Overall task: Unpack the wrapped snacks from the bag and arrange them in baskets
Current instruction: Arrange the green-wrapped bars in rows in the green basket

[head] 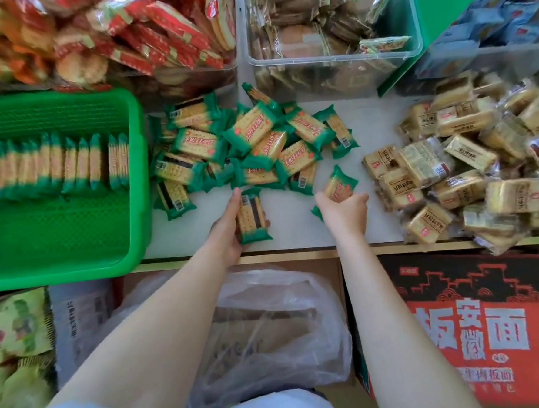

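The left hand [228, 225] holds a small stack of green packs [252, 216], fingers curled under and the thumb along the stack's left side. The stack hangs just over the counter's [295, 227] near edge, its long axis running near to far, and the top pack shows its barcode side. The right hand [345, 207] pinches 1 green pack [339, 185] in a curled grip. That pack tilts, its long axis running from near-left to far-right, with the printed face up.

The basket [136, 186] sits at the counter's left end. Inside, along its far half, a row [54, 165] of green packs stands on edge, running left to right. The row stops just short of the basket's right wall, so the open gap is at the row's right end.

The loose pile [252, 145] of green packs lies mid-counter, just beyond both hands, the packs pointing every way. A heap of tan packs [468, 166] fills the counter's right end. A clear bag [269, 330] slumps below the near edge.

The basket lies left of both hands, and the left hand is nearer. My guess is the right-hand pack joins the stack next. Before filing into the row, the stack would need turning so the packs stand on edge with their flat faces left and right.
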Tool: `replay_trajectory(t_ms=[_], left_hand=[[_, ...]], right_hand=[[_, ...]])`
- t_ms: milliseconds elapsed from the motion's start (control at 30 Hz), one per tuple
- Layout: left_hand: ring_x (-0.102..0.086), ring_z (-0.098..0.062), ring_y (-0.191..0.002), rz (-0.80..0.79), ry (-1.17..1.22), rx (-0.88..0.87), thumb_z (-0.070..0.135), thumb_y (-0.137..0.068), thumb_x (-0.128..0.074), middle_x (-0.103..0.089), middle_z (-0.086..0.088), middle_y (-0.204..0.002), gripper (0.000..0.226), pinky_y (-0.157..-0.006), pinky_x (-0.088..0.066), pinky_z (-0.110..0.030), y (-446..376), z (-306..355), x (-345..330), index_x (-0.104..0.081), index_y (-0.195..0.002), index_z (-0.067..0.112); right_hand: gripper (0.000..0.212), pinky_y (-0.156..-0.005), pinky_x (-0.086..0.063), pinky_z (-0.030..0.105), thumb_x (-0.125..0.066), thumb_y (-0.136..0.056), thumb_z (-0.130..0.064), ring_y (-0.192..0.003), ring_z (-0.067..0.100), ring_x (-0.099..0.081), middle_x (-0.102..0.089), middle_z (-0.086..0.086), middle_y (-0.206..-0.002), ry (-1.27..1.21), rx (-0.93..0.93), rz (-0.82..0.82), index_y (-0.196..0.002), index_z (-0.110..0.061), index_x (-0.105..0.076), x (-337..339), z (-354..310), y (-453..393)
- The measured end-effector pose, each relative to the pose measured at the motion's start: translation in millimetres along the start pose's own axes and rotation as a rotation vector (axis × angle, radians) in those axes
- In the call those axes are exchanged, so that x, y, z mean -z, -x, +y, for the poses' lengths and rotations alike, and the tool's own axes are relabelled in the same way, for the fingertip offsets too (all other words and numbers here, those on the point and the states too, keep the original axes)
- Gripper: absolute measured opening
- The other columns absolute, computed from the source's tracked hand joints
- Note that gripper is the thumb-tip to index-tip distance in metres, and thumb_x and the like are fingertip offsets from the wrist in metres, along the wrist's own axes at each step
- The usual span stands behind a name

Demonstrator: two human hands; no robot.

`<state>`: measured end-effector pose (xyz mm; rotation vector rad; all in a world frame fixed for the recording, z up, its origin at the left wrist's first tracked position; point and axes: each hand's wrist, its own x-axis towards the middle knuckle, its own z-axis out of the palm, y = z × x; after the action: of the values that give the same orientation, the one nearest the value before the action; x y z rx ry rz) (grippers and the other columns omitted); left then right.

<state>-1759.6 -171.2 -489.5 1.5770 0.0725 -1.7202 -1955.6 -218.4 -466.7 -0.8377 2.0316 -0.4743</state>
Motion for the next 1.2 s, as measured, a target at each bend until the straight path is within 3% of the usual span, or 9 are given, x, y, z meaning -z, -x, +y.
replay_trajectory(t_ms=[67, 200, 367, 467, 700, 867, 1000, 1100, 1200], left_hand=[[-0.074, -0.029, -0.093, -0.001, 0.010, 0.004, 0.066, -0.084, -0.061, -0.074, -0.014, -0.107, 0.068, -0.079, -0.060, -0.038, -2, -1, 1, -0.066, -0.121, 0.009], [-0.070, -0.025, -0.106, -0.042, -0.037, 0.019, 0.072, -0.071, -0.062, -0.074, -0.009, -0.113, 0.077, -0.089, -0.055, -0.039, -2, -2, 5, -0.065, -0.124, 0.017], [-0.073, -0.023, -0.086, -0.071, -0.023, 0.026, 0.034, -0.088, -0.072, -0.077, -0.008, -0.092, 0.030, -0.090, -0.056, -0.038, -1, 0, 5, -0.067, -0.109, 0.013], [-0.073, -0.024, -0.090, -0.066, -0.020, 0.023, 0.034, -0.086, -0.075, -0.077, -0.009, -0.095, 0.033, -0.098, -0.054, -0.041, -4, -2, 6, -0.067, -0.109, 0.012], [-0.074, -0.026, -0.091, -0.045, 0.002, 0.018, 0.034, -0.084, -0.078, -0.077, -0.011, -0.098, 0.044, -0.096, -0.055, -0.042, -6, -2, 5, -0.066, -0.119, 0.010], [-0.074, -0.027, -0.094, -0.023, -0.007, -0.013, 0.048, -0.079, -0.077, -0.076, -0.011, -0.103, 0.056, -0.094, -0.057, -0.042, -2, -1, 2, -0.065, -0.121, 0.012], [-0.071, -0.023, -0.103, -0.054, -0.046, -0.038, 0.072, -0.066, -0.061, -0.075, -0.008, -0.111, 0.069, -0.100, -0.053, -0.043, 0, -2, 3, -0.067, -0.111, 0.020], [-0.074, -0.015, -0.088, -0.102, -0.039, -0.028, 0.068, -0.089, -0.047, -0.078, -0.001, -0.095, 0.054, -0.083, -0.056, -0.034, 0, -4, 6, -0.067, -0.107, 0.022], [-0.075, -0.015, -0.085, -0.113, -0.016, -0.044, 0.058, -0.090, -0.057, -0.078, -0.002, -0.094, 0.046, -0.078, -0.056, -0.031, 1, -3, 7, -0.066, -0.111, 0.019]], right_hand=[[0.055, -0.075, -0.047, 0.030, -0.077, -0.080, -0.035, -0.098, 0.021, -0.060, -0.056, 0.011, -0.121, -0.063, 0.111, -0.098, -0.114, -0.013, -0.040, -7, 5, 25], [0.050, -0.076, -0.054, 0.029, -0.077, -0.083, -0.045, -0.094, 0.014, -0.063, -0.061, 0.000, -0.106, -0.063, 0.285, -0.394, -0.119, -0.020, -0.052, -23, -4, 51], [0.021, -0.062, -0.059, 0.029, -0.062, -0.098, -0.026, -0.075, 0.017, -0.069, -0.066, 0.011, -0.107, -0.323, 0.075, -0.223, -0.112, -0.010, -0.056, -27, -26, 9], [0.035, -0.066, -0.062, 0.035, -0.065, -0.097, -0.029, -0.085, 0.024, -0.074, -0.069, 0.014, -0.111, -0.488, -0.079, -0.254, -0.119, -0.003, -0.056, -40, -38, -10], [0.032, -0.058, -0.049, 0.027, -0.079, -0.086, -0.024, -0.084, 0.017, -0.071, -0.073, 0.008, -0.104, -0.617, -0.252, -0.193, -0.111, -0.009, -0.067, -45, -49, -17], [0.005, -0.056, -0.039, 0.023, -0.069, -0.094, -0.019, -0.076, 0.013, -0.058, -0.072, 0.004, -0.096, -0.578, -0.125, -0.298, -0.099, -0.019, -0.068, -18, -12, 15], [0.014, -0.056, -0.041, 0.020, -0.068, -0.095, -0.018, -0.073, 0.010, -0.059, -0.074, 0.001, -0.097, -0.374, 0.064, -0.491, -0.109, -0.020, -0.066, -21, 7, 48], [0.022, -0.060, -0.047, 0.021, -0.076, -0.089, -0.021, -0.075, 0.010, -0.061, -0.070, 0.004, -0.094, -0.179, 0.237, -0.445, -0.101, -0.018, -0.058, -40, 0, 61], [0.018, -0.068, -0.050, 0.028, -0.076, -0.088, -0.024, -0.072, 0.010, -0.058, -0.064, -0.003, -0.078, -0.039, 0.389, -0.388, -0.080, -0.019, -0.061, -47, -10, 61]])
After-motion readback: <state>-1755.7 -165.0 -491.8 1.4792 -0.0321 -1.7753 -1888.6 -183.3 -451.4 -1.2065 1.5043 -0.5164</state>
